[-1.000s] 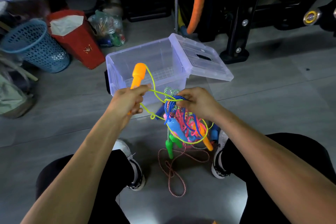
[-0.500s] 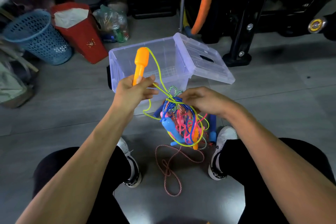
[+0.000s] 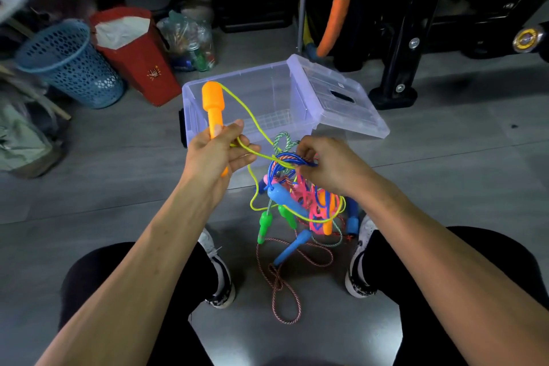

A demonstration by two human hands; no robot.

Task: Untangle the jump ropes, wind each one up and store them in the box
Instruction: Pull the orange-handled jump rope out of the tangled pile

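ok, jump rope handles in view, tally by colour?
orange handles: 2
green handles: 2
blue handles: 3
Total: 7 clearly showing; the tangle may hide more.

Grey plank floor (image 3: 445,187), blue mesh basket (image 3: 71,65), red bag (image 3: 139,59), black frame (image 3: 404,47)

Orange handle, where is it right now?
Head view, left of centre: the orange handle stands upright in the left hand, in front of the clear box.
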